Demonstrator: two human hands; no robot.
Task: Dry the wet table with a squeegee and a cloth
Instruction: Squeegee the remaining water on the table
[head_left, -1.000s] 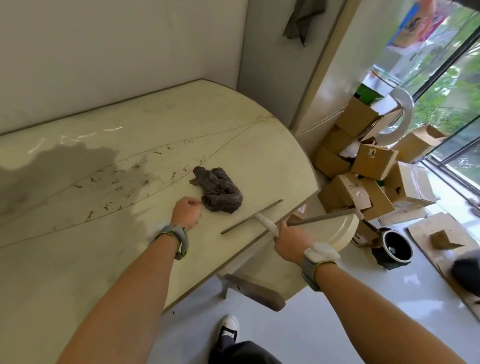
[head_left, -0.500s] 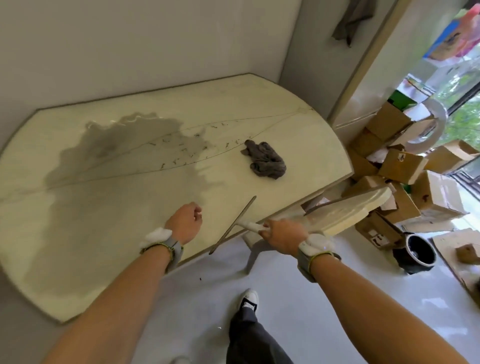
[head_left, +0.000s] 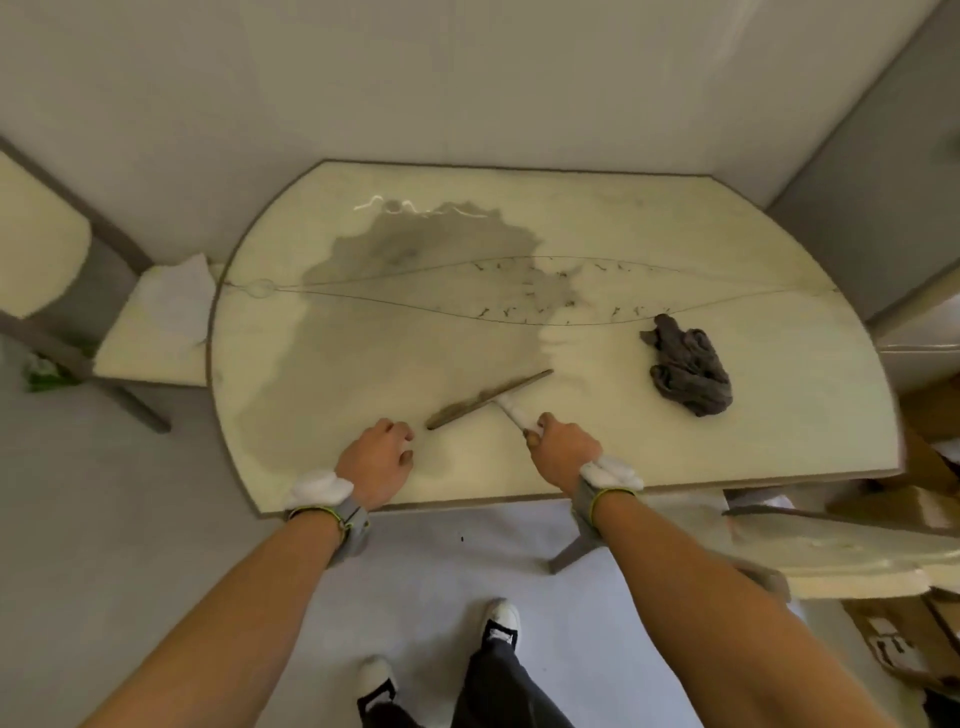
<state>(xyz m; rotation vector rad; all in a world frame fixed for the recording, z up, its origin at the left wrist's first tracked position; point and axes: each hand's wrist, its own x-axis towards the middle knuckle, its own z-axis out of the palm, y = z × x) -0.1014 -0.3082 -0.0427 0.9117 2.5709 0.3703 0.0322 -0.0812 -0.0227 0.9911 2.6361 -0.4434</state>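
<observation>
Desk: a pale cream, marble-patterned desk (head_left: 779, 415) with rounded ends is seen from above; a broad grey sheet of water (head_left: 395, 322) is spread over its left and centre, from about 9 o'clock round to 12 o'clock.
Squeegee: a slim squeegee with a long dark blade and a white handle (head_left: 488, 399) is held just right of centre near the front edge, the blade laid at the 5 o'clock fringe of the water.
Right hand: the right hand (head_left: 563, 452) is wrapped around the white handle, its fingers clenched on it.
Left hand: the left hand (head_left: 378, 460) is kept over the front edge at 7 o'clock, its fingers curled loosely on nothing.
Cloth: a crumpled dark grey-brown cloth (head_left: 688, 366) is left at 3 o'clock on dry surface, well apart from both hands.
Handling, squeegee: it is judged light and stiff; the handle is the proper hold, and a wet handle may slip.
Handling, cloth: it is judged soft and limp, best gathered by a bunched fold, and heavier once soaked.
</observation>
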